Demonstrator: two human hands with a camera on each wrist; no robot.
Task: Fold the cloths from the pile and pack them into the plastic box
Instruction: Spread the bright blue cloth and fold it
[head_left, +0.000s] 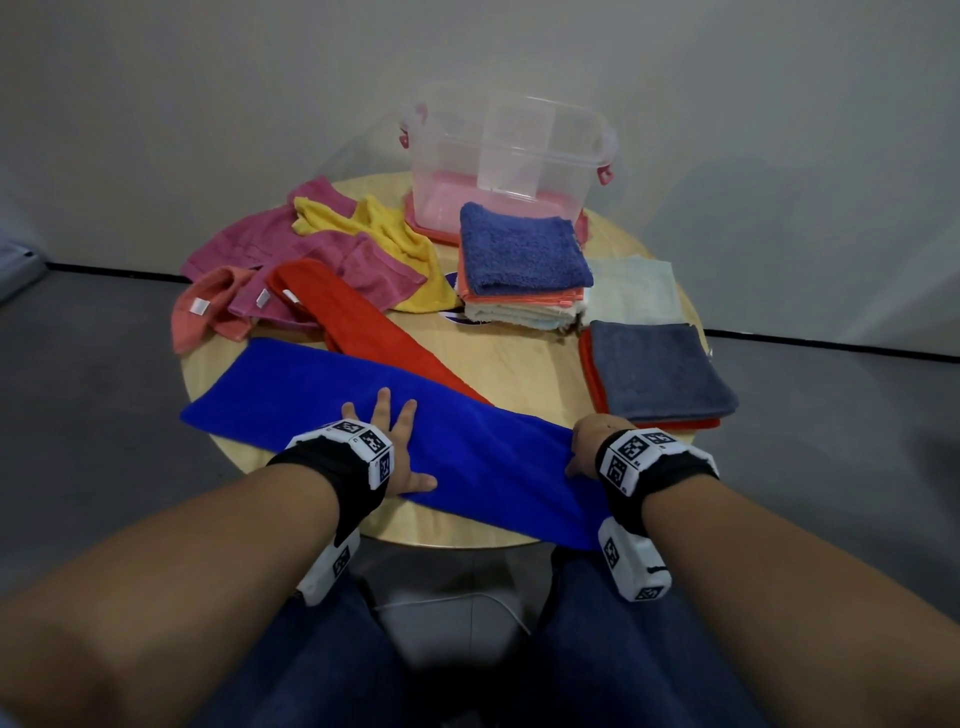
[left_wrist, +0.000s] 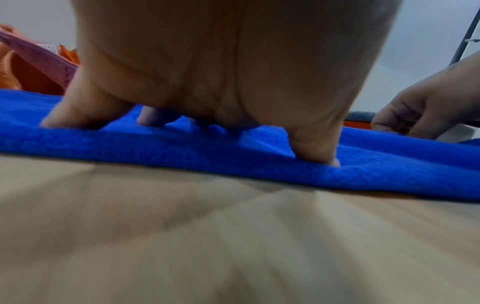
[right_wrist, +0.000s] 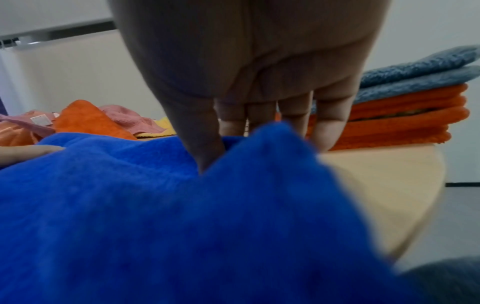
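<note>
A bright blue cloth (head_left: 311, 405), folded into a long strip, lies slantwise across the near part of the round wooden table (head_left: 519, 364). My left hand (head_left: 400, 447) presses flat on its middle with fingers spread; the left wrist view shows the fingertips (left_wrist: 64, 121) sunk into the blue cloth (left_wrist: 233, 164). My right hand (head_left: 587, 447) grips the strip's right end, which hangs off the table edge. In the right wrist view the thumb (right_wrist: 202, 148) digs into the raised blue cloth (right_wrist: 130, 205) and the fingers go behind it. The clear plastic box (head_left: 519, 156) stands at the back.
The unfolded pile lies back left: pink (head_left: 291, 244), yellow (head_left: 395, 244), red (head_left: 363, 322) and salmon (head_left: 202, 312) cloths. A folded stack topped dark blue (head_left: 519, 249) sits before the box. A grey cloth on orange ones (head_left: 660, 369) is at the right, a pale cloth (head_left: 639, 291) behind it.
</note>
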